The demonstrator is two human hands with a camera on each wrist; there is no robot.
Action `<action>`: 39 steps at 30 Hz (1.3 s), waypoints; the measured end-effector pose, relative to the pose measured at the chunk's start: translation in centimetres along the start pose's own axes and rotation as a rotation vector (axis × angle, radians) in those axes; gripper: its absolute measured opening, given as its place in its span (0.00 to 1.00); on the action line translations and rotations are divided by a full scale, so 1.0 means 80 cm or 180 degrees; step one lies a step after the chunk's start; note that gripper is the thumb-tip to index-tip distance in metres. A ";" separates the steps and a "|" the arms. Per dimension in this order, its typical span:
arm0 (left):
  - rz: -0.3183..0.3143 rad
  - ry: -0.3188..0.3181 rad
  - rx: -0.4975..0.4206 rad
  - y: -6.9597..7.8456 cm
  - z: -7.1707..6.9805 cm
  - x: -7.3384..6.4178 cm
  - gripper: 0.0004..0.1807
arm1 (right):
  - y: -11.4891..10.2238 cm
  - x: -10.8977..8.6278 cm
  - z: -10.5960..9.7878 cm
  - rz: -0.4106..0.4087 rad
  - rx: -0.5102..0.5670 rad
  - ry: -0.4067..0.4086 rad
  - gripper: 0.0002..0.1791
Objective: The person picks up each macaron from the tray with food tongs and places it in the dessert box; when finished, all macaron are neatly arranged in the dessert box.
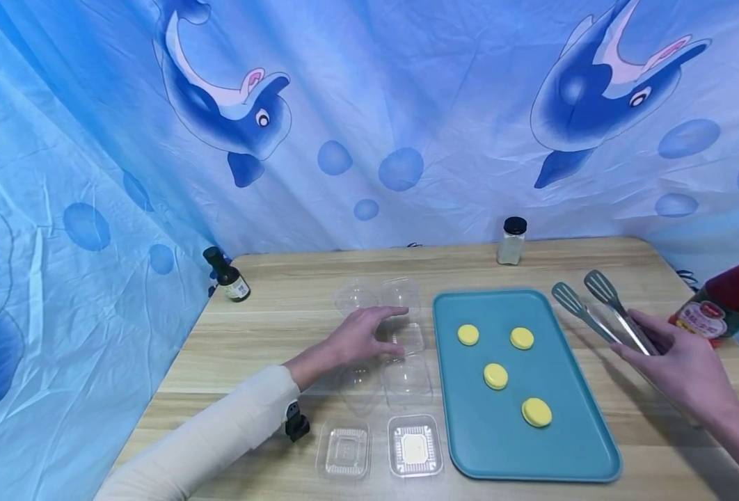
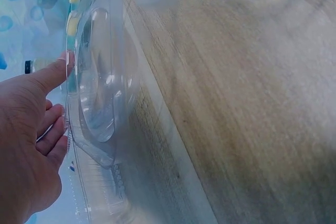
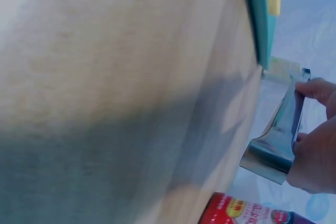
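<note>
My left hand (image 1: 366, 334) reaches over clear plastic clamshell boxes with raised lids. Its fingers are extended; in the left wrist view they lie against or just beside a clear lid (image 2: 97, 77). Beneath that hand, one back box is partly hidden, while another back box (image 1: 410, 339) shows past the fingertips. Tongs (image 1: 573, 306) with metal arms and teal slotted heads are gripped in my right hand (image 1: 689, 365), right of a teal tray (image 1: 476, 442). Their heads are spread apart, holding nothing. Several yellow round pieces (image 1: 495, 376) lie on the tray.
Two front boxes, a left one (image 1: 344, 451) and a right one (image 1: 415, 445), sit open near me. A small dark bottle (image 1: 228, 277) stands back left, a black-capped shaker (image 1: 511, 242) at the back. A large red sauce bottle (image 1: 720, 303) is beyond my right hand.
</note>
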State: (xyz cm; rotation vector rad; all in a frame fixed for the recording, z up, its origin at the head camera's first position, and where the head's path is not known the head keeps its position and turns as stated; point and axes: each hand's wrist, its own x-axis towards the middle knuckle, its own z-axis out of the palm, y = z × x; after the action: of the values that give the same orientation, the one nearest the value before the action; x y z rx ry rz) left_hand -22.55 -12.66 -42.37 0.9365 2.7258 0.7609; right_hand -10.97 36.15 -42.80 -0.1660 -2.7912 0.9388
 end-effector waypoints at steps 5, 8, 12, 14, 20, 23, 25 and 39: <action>-0.0039 -0.0011 -0.0031 -0.001 0.001 0.002 0.48 | -0.014 0.002 -0.001 -0.0105 0.0101 -0.0157 0.45; -0.0049 -0.0015 -0.0052 -0.001 0.002 0.003 0.48 | -0.023 0.002 0.003 -0.0292 0.0217 -0.0212 0.43; -0.0043 -0.0009 -0.0059 -0.001 0.002 0.003 0.48 | -0.034 0.000 0.010 -0.0594 0.0209 -0.0224 0.40; -0.0041 -0.0004 -0.0052 -0.001 0.002 0.003 0.47 | -0.038 -0.001 0.012 -0.0728 0.0159 -0.0219 0.40; -0.0062 0.0008 -0.0008 -0.002 0.002 0.003 0.48 | -0.043 -0.003 0.015 -0.0971 0.0099 -0.0339 0.39; -0.0066 0.0006 0.0005 -0.002 0.002 0.002 0.48 | -0.043 -0.004 0.016 -0.0978 0.0121 -0.0456 0.39; -0.0064 0.0005 0.0008 -0.002 0.002 0.002 0.48 | -0.042 -0.005 0.017 -0.0967 0.0124 -0.0520 0.39; -0.0068 -0.0010 -0.0042 0.000 0.001 0.001 0.48 | -0.037 -0.008 0.017 -0.0789 -0.0078 -0.0943 0.39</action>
State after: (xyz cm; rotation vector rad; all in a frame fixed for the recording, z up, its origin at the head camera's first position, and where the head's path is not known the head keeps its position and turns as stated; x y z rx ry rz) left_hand -22.59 -12.54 -42.42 0.9036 2.7201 0.7719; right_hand -10.79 32.92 -42.20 0.3360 -2.9940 0.9332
